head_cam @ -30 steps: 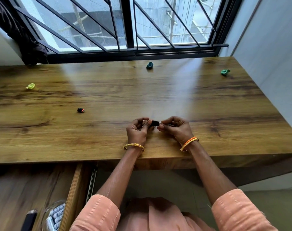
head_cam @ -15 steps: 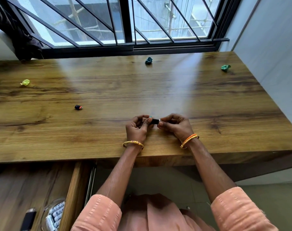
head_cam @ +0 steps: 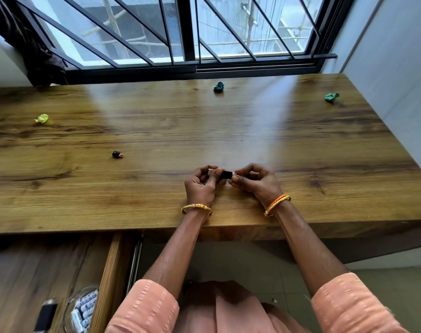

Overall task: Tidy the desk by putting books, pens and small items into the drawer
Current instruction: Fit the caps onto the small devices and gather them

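Note:
Both hands meet over the near middle of the wooden desk [head_cam: 300,179]. My left hand [head_cam: 201,186] and my right hand [head_cam: 255,182] each pinch one end of a small black item [head_cam: 226,174] with a metal tip. A second small black and red item [head_cam: 117,154] lies on the desk to the left. The open drawer [head_cam: 111,272] sits below the desk edge at lower left; it holds a clear tub of batteries [head_cam: 83,311] and a black object [head_cam: 46,313].
Crumpled paper balls lie on the desk: a yellow-green paper ball [head_cam: 42,118] at far left, a dark teal paper ball [head_cam: 219,87] near the window, a green paper ball [head_cam: 332,97] at far right. A barred window runs along the back. A wall stands at right.
The hands stay together on the small black item in the same spot. The view has shifted slightly.

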Demonstrator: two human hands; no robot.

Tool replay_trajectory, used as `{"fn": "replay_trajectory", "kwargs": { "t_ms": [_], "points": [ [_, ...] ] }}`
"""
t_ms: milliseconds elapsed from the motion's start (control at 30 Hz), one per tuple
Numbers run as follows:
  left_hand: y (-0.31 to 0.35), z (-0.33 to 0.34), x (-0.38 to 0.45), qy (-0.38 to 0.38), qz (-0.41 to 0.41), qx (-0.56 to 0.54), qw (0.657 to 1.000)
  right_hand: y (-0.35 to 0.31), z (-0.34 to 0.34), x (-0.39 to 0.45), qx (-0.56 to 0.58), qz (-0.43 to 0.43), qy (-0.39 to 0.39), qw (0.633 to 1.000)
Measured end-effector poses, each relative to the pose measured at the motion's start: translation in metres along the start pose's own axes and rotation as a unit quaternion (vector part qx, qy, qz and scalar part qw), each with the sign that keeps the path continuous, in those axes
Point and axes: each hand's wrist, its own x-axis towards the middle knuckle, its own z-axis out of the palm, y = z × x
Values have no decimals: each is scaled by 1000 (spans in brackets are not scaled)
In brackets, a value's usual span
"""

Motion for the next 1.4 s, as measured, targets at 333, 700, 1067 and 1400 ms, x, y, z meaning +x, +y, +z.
{"fn": "replay_trajectory", "kwargs": {
  "t_ms": [333, 700, 1067, 1400],
  "points": [
    [5, 2, -1, 14, -7, -36, 999, -3, -8, 4, 76, 70, -30, 994],
    [6, 1, -3, 15, -13, -44, 999, -5, -2, 2, 65, 69, -3, 996],
    [22, -12, -12, -34, -63, -35, 997, -6, 21, -5, 39, 61, 25, 997],
    [99, -213, -57, 70, 93, 255, 960, 0, 172, -44, -28, 49, -84, 995]
  ]
}}
